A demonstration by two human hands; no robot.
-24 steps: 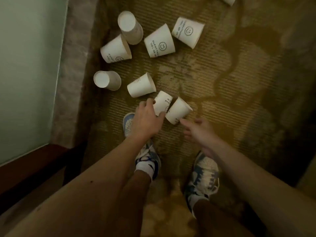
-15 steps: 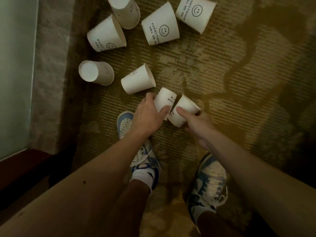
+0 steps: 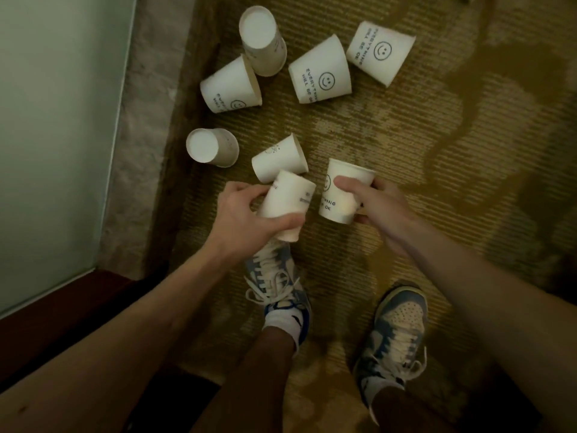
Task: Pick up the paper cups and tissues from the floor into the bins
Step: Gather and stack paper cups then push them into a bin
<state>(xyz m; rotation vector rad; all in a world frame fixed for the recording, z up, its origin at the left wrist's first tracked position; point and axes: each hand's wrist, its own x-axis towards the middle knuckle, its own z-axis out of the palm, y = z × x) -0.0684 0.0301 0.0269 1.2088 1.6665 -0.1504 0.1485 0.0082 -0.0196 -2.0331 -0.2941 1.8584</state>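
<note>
My left hand (image 3: 246, 214) grips a white paper cup (image 3: 288, 201) around its body, lifted just above the carpet. My right hand (image 3: 379, 207) grips another white paper cup (image 3: 335, 195) with black print, thumb across its front. Several more white cups lie on the carpet beyond them: one (image 3: 278, 159) right behind the held cup, one (image 3: 212, 147) to the left, one (image 3: 231, 87) and one (image 3: 262, 39) at the far left, and two with smiley faces (image 3: 321, 71) (image 3: 379, 53) farther back. No tissues or bins are in view.
The patterned brown carpet (image 3: 437, 151) covers the floor. A pale wall (image 3: 56, 120) and a dark wooden ledge (image 3: 62, 307) run along the left. My two blue-and-white sneakers (image 3: 278, 285) (image 3: 396, 332) stand just below the hands.
Both hands closed around the two nearest cups and lifted them off the carpet; the two cups have moved apart and tilted more upright.
</note>
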